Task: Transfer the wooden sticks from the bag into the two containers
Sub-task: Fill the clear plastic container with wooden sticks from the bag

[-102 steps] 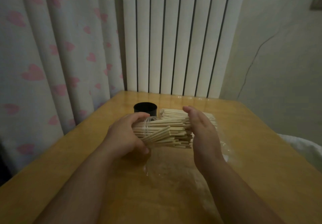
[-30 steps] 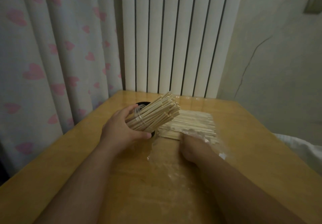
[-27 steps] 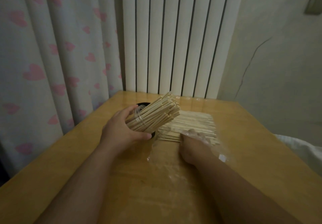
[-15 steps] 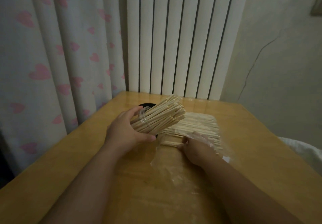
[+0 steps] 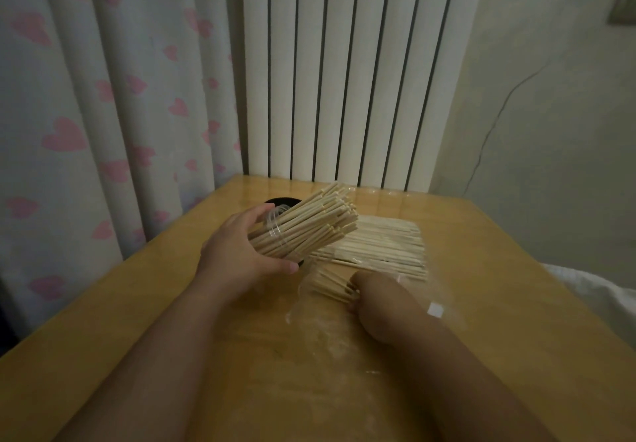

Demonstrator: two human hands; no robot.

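Note:
My left hand grips a clear plastic container tilted up to the right, packed with wooden sticks that jut out of its mouth. Behind it a black container shows only its rim. A clear plastic bag lies flat on the table, and a layer of sticks rests at its far end. My right hand is inside the bag and grips a small bunch of sticks that points left.
The wooden table stands against a white ribbed radiator. A curtain with pink hearts hangs along the left edge. White fabric lies past the table's right edge.
My right hand has gathered a small bunch of sticks from the layer in the bag and drawn it nearer to me. My left hand still holds the tilted filled container.

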